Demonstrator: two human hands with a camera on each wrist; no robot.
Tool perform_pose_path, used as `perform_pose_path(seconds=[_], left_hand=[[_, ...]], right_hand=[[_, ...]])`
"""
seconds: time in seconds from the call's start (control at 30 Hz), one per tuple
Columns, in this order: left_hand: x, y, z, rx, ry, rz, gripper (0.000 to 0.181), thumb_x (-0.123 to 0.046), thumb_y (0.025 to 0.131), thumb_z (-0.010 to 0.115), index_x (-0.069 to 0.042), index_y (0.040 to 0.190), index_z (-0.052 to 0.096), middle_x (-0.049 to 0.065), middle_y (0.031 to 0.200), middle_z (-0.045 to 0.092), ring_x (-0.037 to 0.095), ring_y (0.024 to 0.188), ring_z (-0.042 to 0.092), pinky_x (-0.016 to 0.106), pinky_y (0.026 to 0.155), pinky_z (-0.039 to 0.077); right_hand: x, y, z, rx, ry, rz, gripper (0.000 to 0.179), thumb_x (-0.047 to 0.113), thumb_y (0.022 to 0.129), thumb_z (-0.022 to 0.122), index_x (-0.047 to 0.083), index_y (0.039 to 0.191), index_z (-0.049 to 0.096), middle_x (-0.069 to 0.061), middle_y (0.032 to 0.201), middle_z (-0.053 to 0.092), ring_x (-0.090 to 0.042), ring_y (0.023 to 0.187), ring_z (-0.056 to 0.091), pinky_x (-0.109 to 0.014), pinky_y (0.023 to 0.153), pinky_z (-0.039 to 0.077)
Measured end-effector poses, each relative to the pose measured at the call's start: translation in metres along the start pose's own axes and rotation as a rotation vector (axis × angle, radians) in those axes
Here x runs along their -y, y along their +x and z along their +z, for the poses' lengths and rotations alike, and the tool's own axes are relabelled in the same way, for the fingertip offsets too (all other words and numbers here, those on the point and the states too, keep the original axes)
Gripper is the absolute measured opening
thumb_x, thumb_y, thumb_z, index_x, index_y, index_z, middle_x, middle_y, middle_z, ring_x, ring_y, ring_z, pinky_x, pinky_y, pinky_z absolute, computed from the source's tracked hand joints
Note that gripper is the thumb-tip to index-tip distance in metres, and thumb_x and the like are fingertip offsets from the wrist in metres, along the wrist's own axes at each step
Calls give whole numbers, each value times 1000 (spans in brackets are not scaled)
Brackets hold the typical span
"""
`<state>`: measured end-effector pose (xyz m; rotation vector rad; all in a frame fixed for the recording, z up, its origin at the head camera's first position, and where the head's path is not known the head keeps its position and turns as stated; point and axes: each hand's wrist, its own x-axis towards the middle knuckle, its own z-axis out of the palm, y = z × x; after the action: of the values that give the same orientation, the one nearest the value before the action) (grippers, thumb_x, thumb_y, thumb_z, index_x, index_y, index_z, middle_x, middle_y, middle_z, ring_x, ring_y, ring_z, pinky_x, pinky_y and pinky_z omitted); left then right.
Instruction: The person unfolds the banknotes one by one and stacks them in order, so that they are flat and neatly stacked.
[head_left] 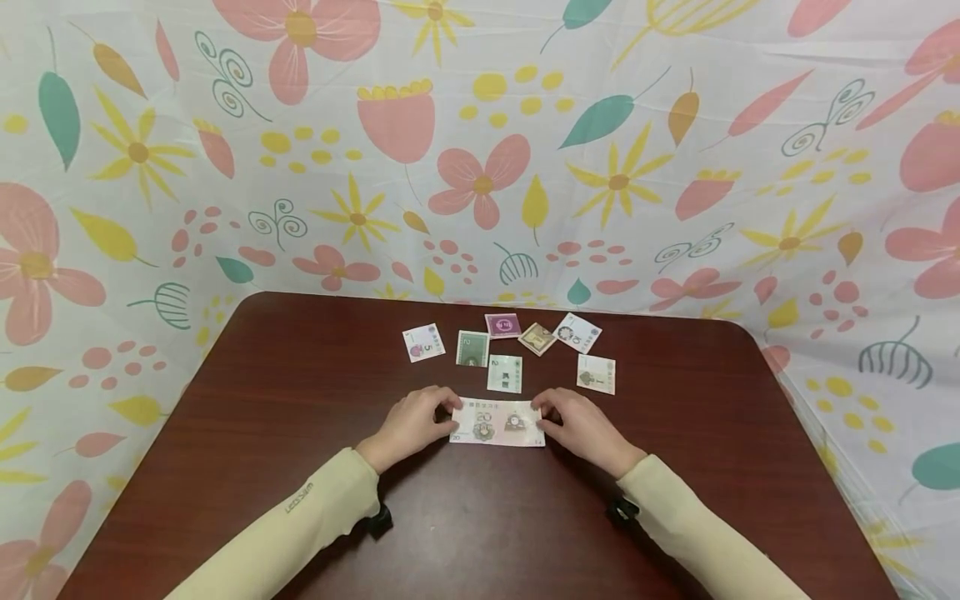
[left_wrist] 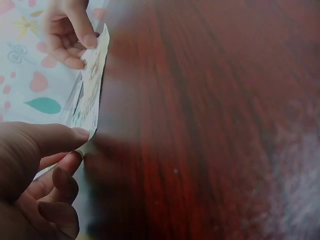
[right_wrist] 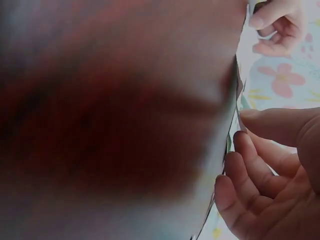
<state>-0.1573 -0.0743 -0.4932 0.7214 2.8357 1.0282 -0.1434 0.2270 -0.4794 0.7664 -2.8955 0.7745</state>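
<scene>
A pale banknote [head_left: 498, 427] marked 20 is stretched lengthwise between both hands in the head view. My left hand [head_left: 411, 423] pinches its left end between thumb and fingers. At the opposite end, my right hand [head_left: 588, 429] pinches the note in the same way. In the left wrist view the banknote [left_wrist: 92, 90] appears nearly edge-on, with the left thumb on its near end. The right wrist view shows the right thumb and forefinger gripping a corner; much of the note is hidden there by its thin angle.
Beyond the hands on the brown table [head_left: 480, 525] lie several smaller notes: a 5 note [head_left: 423, 342], a dark green 2 note [head_left: 472, 348], a pale 2 note [head_left: 505, 374], a magenta note [head_left: 502, 326], a brown note [head_left: 537, 339], a 10 note [head_left: 577, 333] and a 1 note [head_left: 597, 375]. Patterned cloth [head_left: 480, 108] hangs behind.
</scene>
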Motion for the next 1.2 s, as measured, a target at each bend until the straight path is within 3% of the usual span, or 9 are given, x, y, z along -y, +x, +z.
perform_pose_path(seconds=[0.4,0.57,0.87,1.03,1.2], left_hand=[[-3,4,2,19,66,-7,22,-15,89,82,-14,110,75,-1,99,65,20,89,67,44,75,54],[-2,3,1,26,88,-3,24,-19,88,84,-15,110,77,-1,102,65,20,89,67,44,74,55],[0,3,0,46,99,4,29,-22,88,85,-14,114,76,1,107,65,20,89,67,43,75,55],[-1,1,-1,57,100,17,29,-22,89,84,-13,116,75,2,109,65,21,89,67,44,75,55],[-2,0,-2,60,108,31,29,-21,90,84,-13,116,75,3,108,65,21,86,66,42,73,55]], right_hand=[[-4,4,-1,56,-66,36,24,4,88,80,5,110,71,0,91,68,-18,87,64,-38,78,53],[-4,7,-3,93,-64,41,22,5,89,78,3,110,72,4,85,64,-14,81,60,-34,72,51],[-21,17,-22,152,28,45,15,9,92,76,4,107,74,3,85,68,-11,79,61,-34,73,52],[-49,27,-42,68,87,174,9,12,96,73,6,103,75,0,87,70,-13,79,60,-34,73,50],[-73,39,-59,28,80,313,16,16,100,69,4,109,74,-8,94,71,-21,80,60,-37,72,48]])
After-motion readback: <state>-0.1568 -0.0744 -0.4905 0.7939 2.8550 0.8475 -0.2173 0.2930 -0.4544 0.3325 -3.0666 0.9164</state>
